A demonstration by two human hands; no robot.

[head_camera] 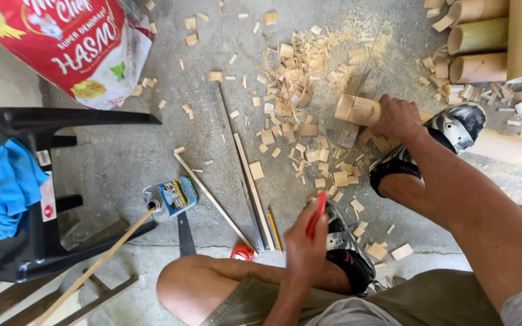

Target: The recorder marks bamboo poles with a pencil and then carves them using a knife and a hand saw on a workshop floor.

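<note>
My right hand grips a short bamboo section that lies on the concrete floor amid wood chips. My left hand is closed round a red-handled tool, held low near my knee; its working end is hidden. My sandalled feet rest on the floor beside the bamboo section and the left hand.
Several bamboo tubes are stacked at the top right. Thin bamboo strips, a pencil and a small can lie on the floor. A black plastic chair with a blue cloth stands left; a red sack is behind.
</note>
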